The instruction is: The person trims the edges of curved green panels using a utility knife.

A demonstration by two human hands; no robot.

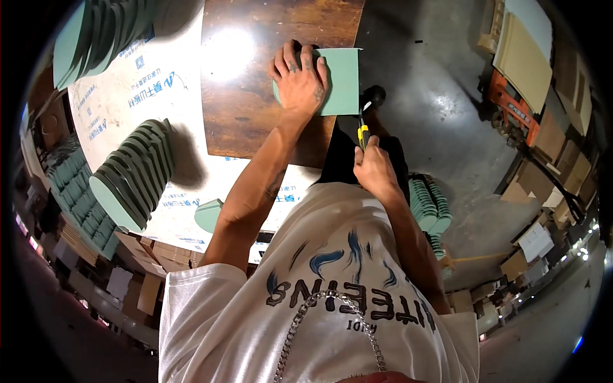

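My left hand (300, 80) lies with its fingers spread on a pale green panel (343, 83), pressing it against a brown wooden board (255, 124). The panel has a rounded left end, and its straight right end sticks out past the board's edge. In my right hand (375, 167) is a yellow and black utility knife (364, 136), gripped by its handle. Its blade end points away from me, close to the panel's near right corner. A small whitish bit (367, 105) shows by the blade end; whether it touches the panel I cannot tell.
On the white printed sheet at left stand a row of green panels (137, 172), a loose one (209, 216) and a far stack (105, 38). More green stacks (429, 204) sit low at right. An orange pallet jack (511, 105) with boards stands on the grey floor (440, 70).
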